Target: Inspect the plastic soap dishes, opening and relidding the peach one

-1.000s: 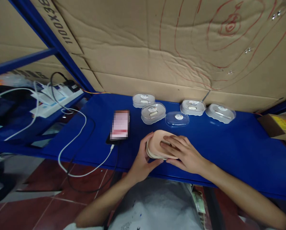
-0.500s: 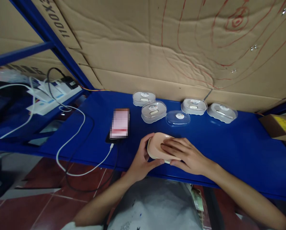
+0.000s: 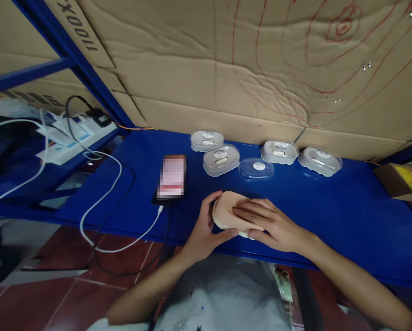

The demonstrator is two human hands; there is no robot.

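Phone (image 3: 172, 177): lit, screen pixelated, well left of the work.
Left hand (image 3: 206, 234): half-curled, index finger and thumb gripping the box's left end; I cannot see its other fingertips.
Box (image 3: 231, 211): between both hands at the table's (image 3: 330, 207) near edge; smooth peach top, rounded, matte. The pale rim I saw at its left end a second ago is now covered; pale edge shows only along the near side, towards the right.
Right hand (image 3: 278, 225): fingers slightly spread, laid on the top, thumb at the near edge, hiding the box's right end.
Cases (image 3: 221, 161): four, clear-covered, labels too small to read.
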